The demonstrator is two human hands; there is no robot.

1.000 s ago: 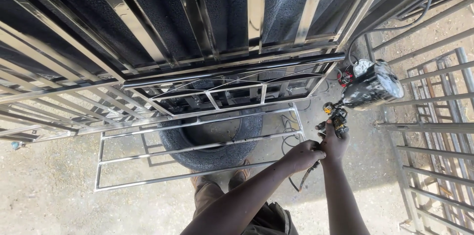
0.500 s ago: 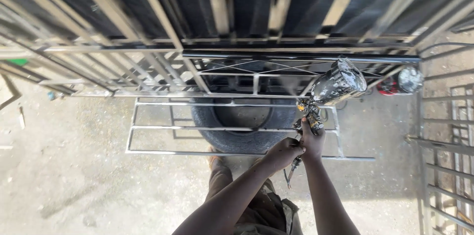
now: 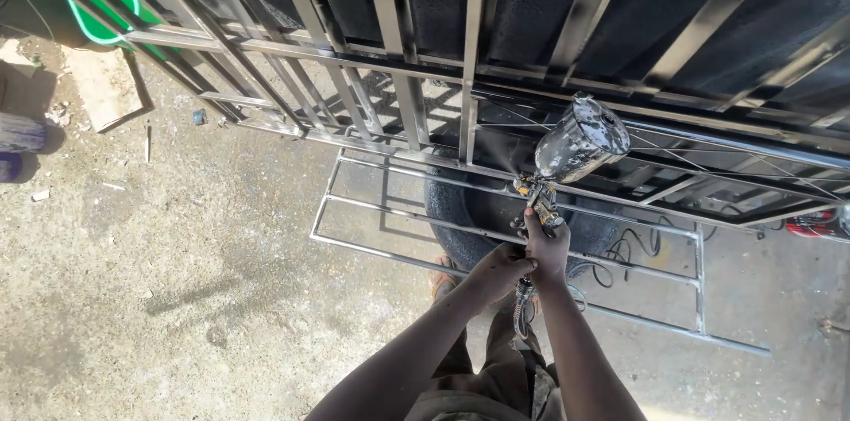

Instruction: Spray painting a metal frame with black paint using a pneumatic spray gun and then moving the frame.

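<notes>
A rough grey concrete yard floor [image 3: 159, 297], stained and littered with scraps, spreads under everything, sunlit with hard shadows. Across the top leans a big dark metal gate with shiny silver bars [image 3: 469, 49], its upper part cut off by the frame edge; a smaller silver rectangular bar frame [image 3: 390, 208] lies low beside it over a black rubber tyre [image 3: 469, 208], mostly hidden behind the bars. A green-rimmed container [image 3: 97, 14] sits far left, only partly seen. Between the two arms, just in front of the gate, stands the paint-spattered silver spray gun with its metal cup [image 3: 567, 155]: its long axis runs from handle up to the cup tilted up-right, nozzle aimed left at the bars. The right hand [image 3: 547, 248] is wrapped closed round the handle. The left hand [image 3: 496, 272] curls against the handle's base; how tightly it grips I cannot tell. A hose [image 3: 522, 310] dangles below, its far end hidden.
</notes>
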